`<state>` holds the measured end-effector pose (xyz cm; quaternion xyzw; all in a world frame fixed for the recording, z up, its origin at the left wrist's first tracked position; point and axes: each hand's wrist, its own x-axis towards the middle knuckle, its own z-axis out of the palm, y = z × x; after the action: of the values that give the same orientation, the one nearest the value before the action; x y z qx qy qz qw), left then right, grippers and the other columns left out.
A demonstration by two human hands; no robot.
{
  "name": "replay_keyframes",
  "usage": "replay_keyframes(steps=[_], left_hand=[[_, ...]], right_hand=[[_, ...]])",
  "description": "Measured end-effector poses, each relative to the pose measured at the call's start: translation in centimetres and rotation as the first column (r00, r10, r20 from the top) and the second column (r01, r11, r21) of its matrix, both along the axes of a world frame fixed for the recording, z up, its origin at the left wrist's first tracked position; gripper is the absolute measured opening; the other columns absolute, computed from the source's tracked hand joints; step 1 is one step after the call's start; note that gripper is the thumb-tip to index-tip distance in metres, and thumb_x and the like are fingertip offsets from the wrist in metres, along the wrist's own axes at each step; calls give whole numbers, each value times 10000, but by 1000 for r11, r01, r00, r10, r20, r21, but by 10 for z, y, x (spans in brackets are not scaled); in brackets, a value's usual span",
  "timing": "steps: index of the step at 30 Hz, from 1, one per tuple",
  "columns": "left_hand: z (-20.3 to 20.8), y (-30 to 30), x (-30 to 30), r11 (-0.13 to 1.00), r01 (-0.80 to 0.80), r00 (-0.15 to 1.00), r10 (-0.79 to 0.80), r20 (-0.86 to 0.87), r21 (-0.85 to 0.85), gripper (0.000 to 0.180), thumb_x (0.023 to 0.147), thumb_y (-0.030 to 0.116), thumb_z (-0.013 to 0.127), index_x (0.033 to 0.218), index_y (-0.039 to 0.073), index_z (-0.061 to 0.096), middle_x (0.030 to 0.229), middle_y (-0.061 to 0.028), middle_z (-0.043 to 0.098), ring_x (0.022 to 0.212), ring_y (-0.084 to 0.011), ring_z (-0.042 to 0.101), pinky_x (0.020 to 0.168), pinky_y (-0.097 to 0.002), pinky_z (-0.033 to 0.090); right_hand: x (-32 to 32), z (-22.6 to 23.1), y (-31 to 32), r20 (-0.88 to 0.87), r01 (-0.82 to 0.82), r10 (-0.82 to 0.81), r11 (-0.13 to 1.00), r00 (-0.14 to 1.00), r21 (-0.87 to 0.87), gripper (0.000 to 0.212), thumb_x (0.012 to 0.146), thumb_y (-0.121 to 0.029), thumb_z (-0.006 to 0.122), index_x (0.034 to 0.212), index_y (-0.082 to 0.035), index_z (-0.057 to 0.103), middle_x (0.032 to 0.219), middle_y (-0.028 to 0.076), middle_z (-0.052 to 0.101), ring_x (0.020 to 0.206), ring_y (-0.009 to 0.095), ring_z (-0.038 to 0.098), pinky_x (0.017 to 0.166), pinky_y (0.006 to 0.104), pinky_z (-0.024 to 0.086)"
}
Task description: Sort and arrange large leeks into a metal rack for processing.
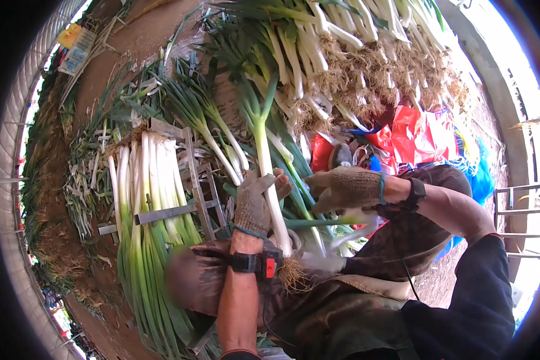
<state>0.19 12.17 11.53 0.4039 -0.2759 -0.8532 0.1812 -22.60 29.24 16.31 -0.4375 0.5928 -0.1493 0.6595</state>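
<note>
One leek (276, 210) is at the centre, in front of your torso: green leaf fork at the upper end, white stalk slanting down and slightly right, tan root tuft at the lower end over your lap. Your left hand (252, 207), in a knit glove, holds it partway along the stalk, fingers curled round it. Your right hand (348, 189), also gloved, is just to the right, fingers bent toward long green leaves; you cannot tell from this view whether it grips any. Below it, a pale strip is blurred.

Left of your left hand, two more leeks (217, 144) lie side by side, leaves up and away from you. Farther left, a bundle of leeks (144, 252) rests in a metal frame (168, 213), white ends away from you, green leaves toward you. Loose leaves (81, 180) litter the ground beyond it.

Ahead and to the right, a large leek pile (342, 54) shows many roots facing you. Nearer you sits crumpled red plastic (411, 138), with blue plastic (483, 171) to its right.
</note>
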Motion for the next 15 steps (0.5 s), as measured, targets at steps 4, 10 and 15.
replay_keyframes(steps=[4, 10, 15], left_hand=[[52, 19, -38, 995, -78, 995, 74, -74, -57, 398, 1123, 42, 660, 1483, -127, 676, 1255, -198, 799, 1079, -277, 836, 997, -473, 784], [135, 20, -74, 922, -147, 989, 145, -34, -358, 345, 1141, 82, 713, 1460, -49, 719, 1261, -137, 806, 1050, -214, 819, 932, -406, 781], [69, 45, -65, 948, -45, 999, 50, 8, -315, 447, 1161, 149, 754, 1585, 49, 653, 1309, -136, 791, 1068, -241, 821, 933, -429, 747]], right_hand=[[17, 19, 18, 650, 43, -8, 998, 760, -37, 440, 1170, -320, 800, 1480, -21, 709, 1259, 94, 837, 1001, 195, 836, 766, 368, 716], [30, 13, 38, 711, -186, 166, 981, 683, -51, 322, 1185, -303, 786, 1266, 7, 811, 994, 73, 849, 939, 186, 833, 706, 367, 696], [-18, -7, 43, 14, -341, 366, 879, 930, -333, 429, 1038, -424, 851, 1195, -25, 851, 951, 128, 838, 857, 314, 830, 782, 499, 659]])
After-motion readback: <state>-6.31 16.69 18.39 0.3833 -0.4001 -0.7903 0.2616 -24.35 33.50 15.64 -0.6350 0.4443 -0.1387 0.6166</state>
